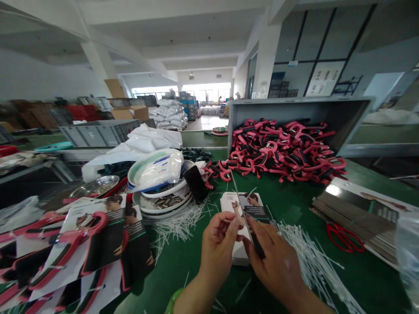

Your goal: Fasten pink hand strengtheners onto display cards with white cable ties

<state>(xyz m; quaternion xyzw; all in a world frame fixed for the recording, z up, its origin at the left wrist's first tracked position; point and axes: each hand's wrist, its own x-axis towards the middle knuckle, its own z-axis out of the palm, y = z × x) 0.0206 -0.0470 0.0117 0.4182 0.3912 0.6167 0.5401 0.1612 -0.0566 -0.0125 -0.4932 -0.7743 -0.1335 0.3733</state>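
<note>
Several carded tools [92, 253] look done, many loose tools [281, 150] remain in the crate [301, 100], and left hand [216, 244] and right hand [276, 257] close their grip on a bare-looking card [240, 201].

Beyond the far edge of the green worktable [278, 192], a second green bench [376, 133] runs across a deep hall. Heavy beams [196, 61] cross the white ceiling [196, 39], with one pale pillar [100, 65] toward the table's far left corner and another [266, 61] toward the right. Windows [209, 89] at the far end glow with daylight, which brightens the pale floor [209, 121]. Past the far left corner, the left wall [26, 69] is dim. Past the far right corner, a grey panelled wall [342, 30] with dark strips [301, 35] stands near a bright opening [386, 89].
</note>
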